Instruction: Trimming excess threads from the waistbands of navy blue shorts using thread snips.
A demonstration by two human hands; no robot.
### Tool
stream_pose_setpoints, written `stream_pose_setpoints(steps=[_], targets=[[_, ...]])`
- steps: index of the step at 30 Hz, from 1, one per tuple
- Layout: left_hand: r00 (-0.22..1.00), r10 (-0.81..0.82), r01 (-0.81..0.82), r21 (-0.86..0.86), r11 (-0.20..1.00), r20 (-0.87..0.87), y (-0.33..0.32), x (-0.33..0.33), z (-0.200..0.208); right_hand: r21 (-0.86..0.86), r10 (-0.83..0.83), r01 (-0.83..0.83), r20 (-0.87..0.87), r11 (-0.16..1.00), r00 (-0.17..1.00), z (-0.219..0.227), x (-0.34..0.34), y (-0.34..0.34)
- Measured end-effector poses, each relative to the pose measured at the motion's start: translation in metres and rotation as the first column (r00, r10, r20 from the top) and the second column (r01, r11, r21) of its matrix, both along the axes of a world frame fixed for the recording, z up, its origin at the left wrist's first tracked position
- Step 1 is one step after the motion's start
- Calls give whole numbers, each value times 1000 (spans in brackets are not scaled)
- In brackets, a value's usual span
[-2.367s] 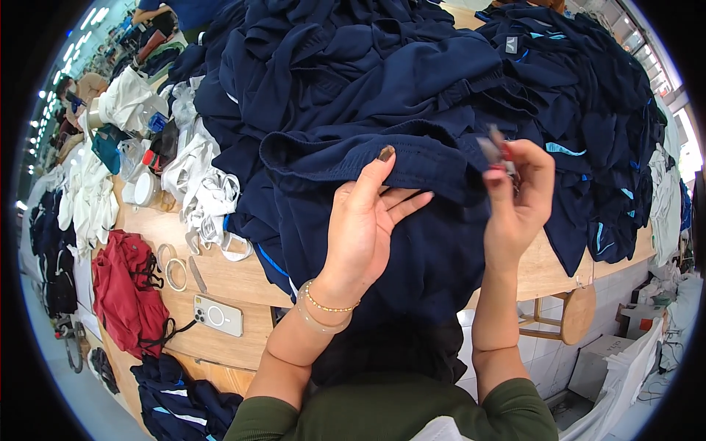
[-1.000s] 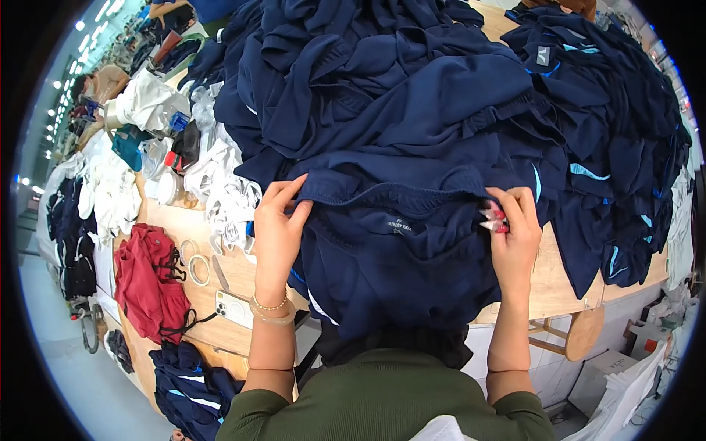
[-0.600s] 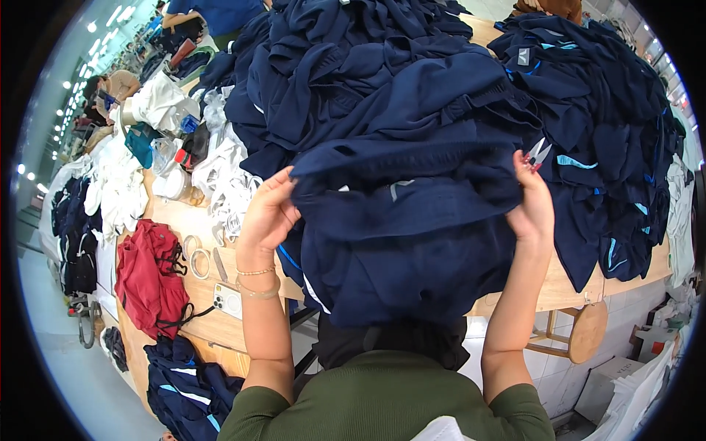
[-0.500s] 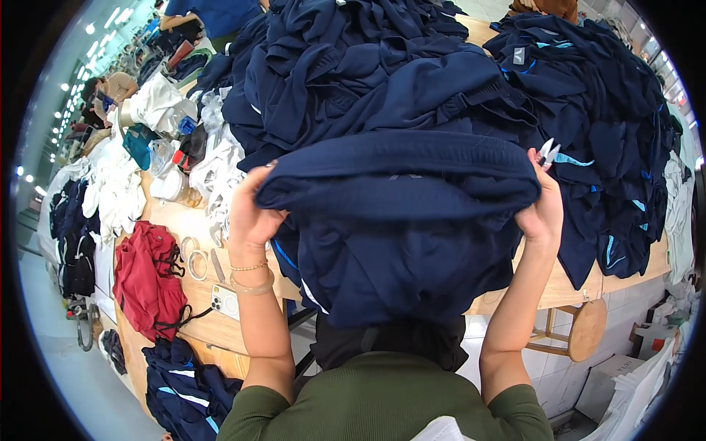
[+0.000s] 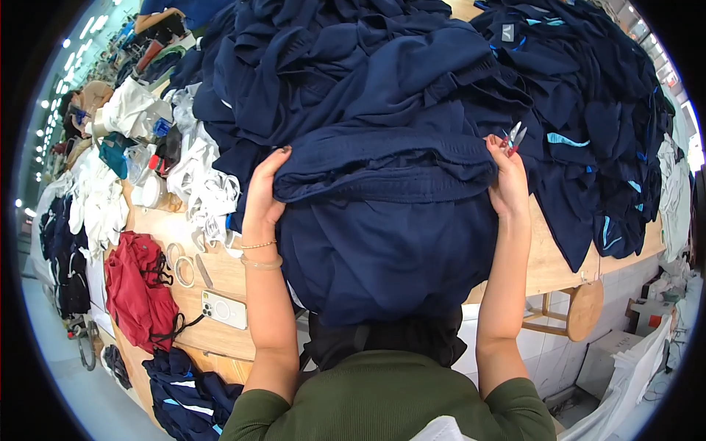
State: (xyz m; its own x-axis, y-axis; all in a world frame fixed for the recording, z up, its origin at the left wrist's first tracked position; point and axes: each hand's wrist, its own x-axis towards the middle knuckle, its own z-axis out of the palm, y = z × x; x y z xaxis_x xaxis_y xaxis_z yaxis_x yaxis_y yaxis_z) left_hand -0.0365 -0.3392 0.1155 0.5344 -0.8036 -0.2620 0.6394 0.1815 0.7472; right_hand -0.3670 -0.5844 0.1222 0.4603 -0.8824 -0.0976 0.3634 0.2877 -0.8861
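Between my two hands stretches a navy garment [image 5: 390, 250] with a gathered elastic waistband, likely trousers or shorts; its body hangs toward me. My left hand [image 5: 266, 192] is closed on the left end of the waistband, thumb up along the edge. At the opposite end, my right hand [image 5: 509, 180] grips the waistband too. Small thread snips [image 5: 512, 138] with a reddish handle are also held in the right hand, blades pointing up and away. Right behind the waistband rises a large heap of navy garments [image 5: 331, 66].
More navy garments with light-blue trim [image 5: 588, 147] pile up at the right. On the left of the wooden table [image 5: 220, 275] lie a red cloth bag [image 5: 140, 290], a phone [image 5: 224, 309], tape rolls [image 5: 184, 270] and white fabric [image 5: 103, 198]. A wooden stool [image 5: 585, 310] stands at the lower right.
My hands have come closer together, so the waistband is less stretched and its opening shows gathered elastic. The right hand has shifted left with the snips.
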Motion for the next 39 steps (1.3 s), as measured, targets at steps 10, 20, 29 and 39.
stream_pose_setpoints(steps=[10,20,29,39], targets=[[105,234,-703,-95,705,967,-9,-60,60,-260,-102,47,-202,964,974,21,11,21],[154,-37,-241,74,968,987,-62,-184,80,-623,-324,184,-118,760,939,82,17,79],[19,-323,-492,290,821,946,-93,-191,87,-541,-196,16,-277,841,941,76,27,69],[508,-124,-97,200,975,852,-79,-166,86,-466,-102,-39,-274,884,956,77,19,56]])
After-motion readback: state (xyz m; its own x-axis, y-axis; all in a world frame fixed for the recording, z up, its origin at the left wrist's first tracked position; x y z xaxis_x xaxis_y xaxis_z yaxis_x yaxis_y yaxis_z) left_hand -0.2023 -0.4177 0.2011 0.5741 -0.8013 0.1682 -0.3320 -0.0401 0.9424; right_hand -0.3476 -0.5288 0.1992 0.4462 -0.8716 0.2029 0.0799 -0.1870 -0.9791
